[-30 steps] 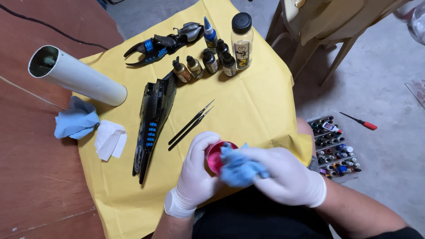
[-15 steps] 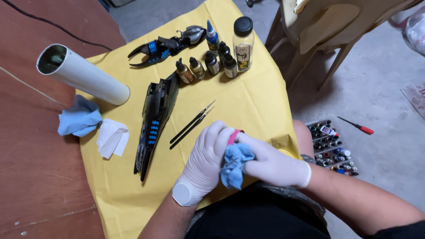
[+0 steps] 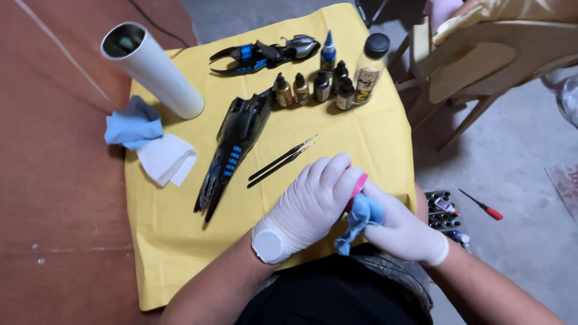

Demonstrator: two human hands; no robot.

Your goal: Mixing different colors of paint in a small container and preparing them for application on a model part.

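Note:
Both my hands wear white gloves and meet over the near edge of a yellow sheet [image 3: 168,241]. My left hand [image 3: 304,207] is closed around a small pink round piece [image 3: 357,188], of which only the rim shows. My right hand [image 3: 403,232] presses a crumpled blue cloth [image 3: 360,218] against that piece. Just beyond my left hand lie two thin black brushes [image 3: 282,160]. A long black model part with blue markings [image 3: 233,150] lies on the sheet to their left.
A white tube [image 3: 153,69], a blue rag [image 3: 133,125] and a white tissue [image 3: 165,157] lie at the left. Several small paint bottles [image 3: 322,87] and a black clawed part [image 3: 262,53] sit at the back. On the floor at right are a bottle tray [image 3: 444,212], a red-handled tool [image 3: 481,206] and a chair [image 3: 481,66].
My left hand has turned over the pink piece, hiding most of it, and the blue cloth has slid lower and to its right. The view has shifted slightly.

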